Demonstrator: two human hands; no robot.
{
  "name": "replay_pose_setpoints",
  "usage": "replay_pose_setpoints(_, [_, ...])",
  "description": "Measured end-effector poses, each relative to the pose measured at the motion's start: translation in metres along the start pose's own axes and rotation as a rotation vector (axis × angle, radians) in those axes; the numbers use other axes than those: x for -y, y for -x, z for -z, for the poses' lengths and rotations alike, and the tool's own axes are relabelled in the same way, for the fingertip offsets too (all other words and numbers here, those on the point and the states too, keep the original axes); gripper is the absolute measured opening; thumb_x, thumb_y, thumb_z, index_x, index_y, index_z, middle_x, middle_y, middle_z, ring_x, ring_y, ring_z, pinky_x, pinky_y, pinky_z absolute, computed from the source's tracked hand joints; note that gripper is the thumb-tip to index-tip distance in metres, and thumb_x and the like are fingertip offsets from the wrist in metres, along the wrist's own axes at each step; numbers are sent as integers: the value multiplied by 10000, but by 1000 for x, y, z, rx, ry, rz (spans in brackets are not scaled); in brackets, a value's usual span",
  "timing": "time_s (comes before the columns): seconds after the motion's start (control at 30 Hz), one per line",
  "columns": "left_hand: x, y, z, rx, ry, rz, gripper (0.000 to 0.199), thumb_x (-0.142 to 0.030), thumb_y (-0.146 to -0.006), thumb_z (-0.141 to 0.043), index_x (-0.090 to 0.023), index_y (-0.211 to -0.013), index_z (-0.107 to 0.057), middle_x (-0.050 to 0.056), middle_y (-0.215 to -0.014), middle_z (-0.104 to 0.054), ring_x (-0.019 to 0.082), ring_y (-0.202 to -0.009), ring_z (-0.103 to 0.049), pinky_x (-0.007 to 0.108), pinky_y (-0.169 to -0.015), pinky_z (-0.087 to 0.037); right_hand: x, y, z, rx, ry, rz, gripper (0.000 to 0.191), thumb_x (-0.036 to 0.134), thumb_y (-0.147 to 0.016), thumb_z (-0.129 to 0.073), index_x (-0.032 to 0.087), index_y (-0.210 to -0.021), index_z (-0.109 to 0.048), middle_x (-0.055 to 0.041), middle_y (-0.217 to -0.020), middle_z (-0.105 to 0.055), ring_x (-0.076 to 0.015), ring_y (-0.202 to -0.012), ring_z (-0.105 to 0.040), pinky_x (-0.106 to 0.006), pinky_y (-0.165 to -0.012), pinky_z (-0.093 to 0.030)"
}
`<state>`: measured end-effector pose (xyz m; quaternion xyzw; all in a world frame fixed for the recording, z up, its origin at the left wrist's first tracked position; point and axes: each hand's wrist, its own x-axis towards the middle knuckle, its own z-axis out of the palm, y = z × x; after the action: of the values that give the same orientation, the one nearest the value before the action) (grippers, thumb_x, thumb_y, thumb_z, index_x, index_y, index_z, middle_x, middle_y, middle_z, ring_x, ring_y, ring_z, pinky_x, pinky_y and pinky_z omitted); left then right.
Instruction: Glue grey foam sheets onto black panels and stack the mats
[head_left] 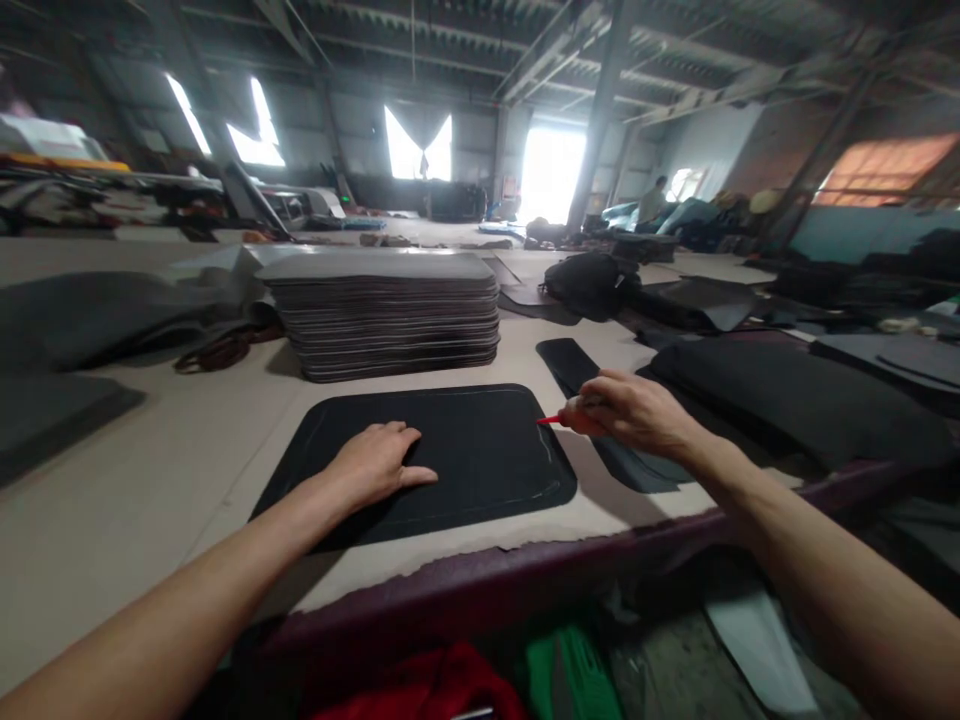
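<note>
A black panel (465, 440) with rounded corners lies flat on the table before me, a thin pale line running along its border. My left hand (379, 462) rests on the left half of this panel, fingers stretched and thumb apart. At the panel's right edge, my right hand (626, 408) is wrapped round a small bottle with a red pointed nozzle (549, 420). The nozzle tip is over the panel's right border; whether it touches I cannot tell. Most of the bottle is hidden by my fingers. Beneath and beyond my right hand lies a dark strip (564, 362).
Behind the panel stands a tall stack of grey-edged sheets (386, 315). Dark folded material (795, 400) lies to the right, and a grey sheet (60, 415) to the left. The table's front edge (480, 580) is maroon. Farther back is a person (652, 205).
</note>
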<state>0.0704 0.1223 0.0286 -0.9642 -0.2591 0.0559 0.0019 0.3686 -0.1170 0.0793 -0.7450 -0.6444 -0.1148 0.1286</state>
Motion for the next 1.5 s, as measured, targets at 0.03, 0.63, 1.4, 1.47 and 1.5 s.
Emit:
replay_pose_setpoints(0.03, [0,0,-1,-4,1,-6,743,-672,-850,-591,-123,-1350,-562,215,-1413,-529,386,-1283,-524,459,-1047,-448,-1,-5,-3,-4,10,-12,117,264,-920,-595,202,-995,-661,-25,-957,-592,-156,-826,-565,-261,-661,-361])
replay_pose_setpoints(0.63, [-1,3,-6,-17,10,12,750,-653,-870,-579,-106,-1380,-531,236,-1452,-487,379,-1351,-462,457,-1127,-378,-28,-30,-60,-577,-1055,-675,321,206,-621,-826,175,-923,-720,-30,-840,-628,-190,-784,-541,-269,-658,-419])
replay_pose_setpoints(1.4, [-5,8,-4,-19,49,27,735,-607,-870,-613,-89,-1387,-535,260,-1484,-445,396,-1383,-427,484,-1162,-351,-25,-76,-113,-668,-1788,-589,535,500,-637,-866,209,-965,-559,-20,-936,-656,-173,-794,-637,-284,-657,-552])
replay_pose_setpoints(1.47, [-5,8,-3,-11,62,44,724,-600,-866,-624,-101,-1384,-541,252,-1488,-444,406,-1383,-422,500,-1154,-363,-26,-88,-115,-586,-1737,-556,613,469,-558,-888,185,-1005,-579,-64,-976,-665,-215,-831,-655,-347,-708,-574])
replay_pose_setpoints(1.5, [-5,8,-3,-7,67,50,727,-600,-865,-625,-105,-1389,-538,249,-1492,-441,411,-1385,-418,507,-1151,-366,-27,-95,-116,-558,-1702,-539,646,466,-539,-879,173,-1032,-583,-85,-1001,-666,-233,-850,-659,-378,-736,-577])
